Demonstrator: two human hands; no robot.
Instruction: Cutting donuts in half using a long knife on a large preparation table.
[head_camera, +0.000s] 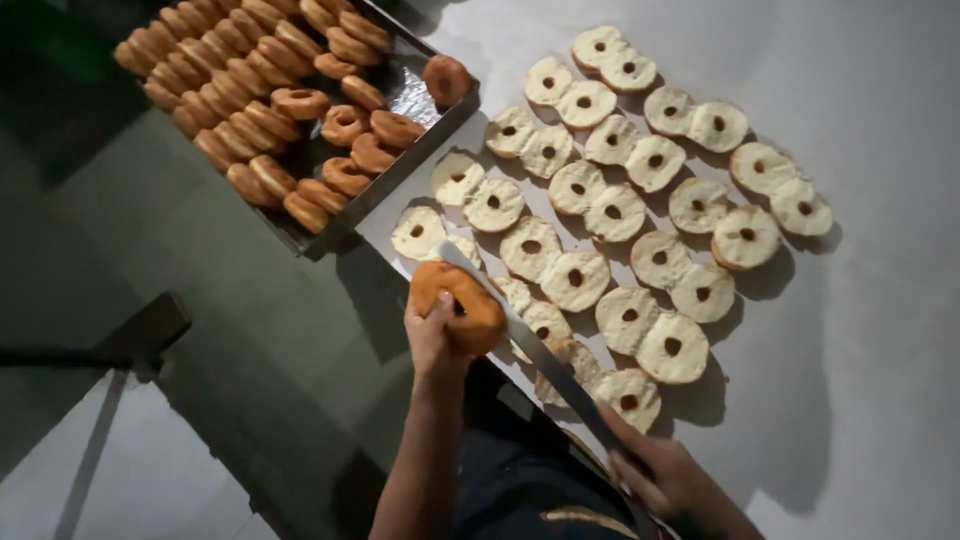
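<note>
A golden-brown ring doughnut (457, 305), whole and fried dark at the crust, sits pinched in the fingers of the left hand (432, 335), tilted on edge with its hole just beyond the thumb tip. A long, pale-bladed knife (520, 335) is gripped by its handle in the right hand (665, 480); its blade runs up from those fingers and its far end meets the doughnut's side.

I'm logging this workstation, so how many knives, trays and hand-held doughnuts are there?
knife, in the right hand: 1
tray: 1
doughnut, held in the left hand: 1
Total: 3
</note>
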